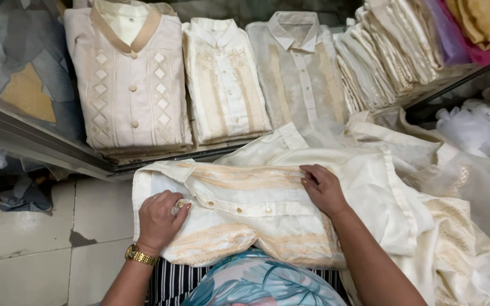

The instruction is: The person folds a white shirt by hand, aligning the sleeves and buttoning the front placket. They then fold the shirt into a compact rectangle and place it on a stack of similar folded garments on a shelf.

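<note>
At the far left of the frame a tiled floor [24, 249] shows, pale and worn, with some grey cloth scraps [26, 195] lying against the foot of a shelf. Above them, in the upper left, a folded cream shirt with a tan collar [129, 79] rests on the shelf, diamond patterns running down both sides of its buttons.

Lower down, the left hand [159, 220] lies palm-down on the left part of a folded embroidered shirt [245, 212], fingers curled loosely and pressing the cloth rather than gripping it. A gold watch [140, 255] sits on that wrist. The shirt lies across the person's lap in the lower middle of the frame, stretched between the two hands, with peach bands of embroidery above and below its button strip.

Above it, at top centre, a second folded shirt [225, 79] and a third sheer shirt [299, 71] sit side by side on the shelf.

The right hand [323, 190] rests flat on the shirt's right part, fingers bent at the upper edge, pinning the fold.

Further right, a heap of loose cream fabric [460, 226] spreads out, and a stack of folded shirts [387, 54] leans in the upper right.
</note>
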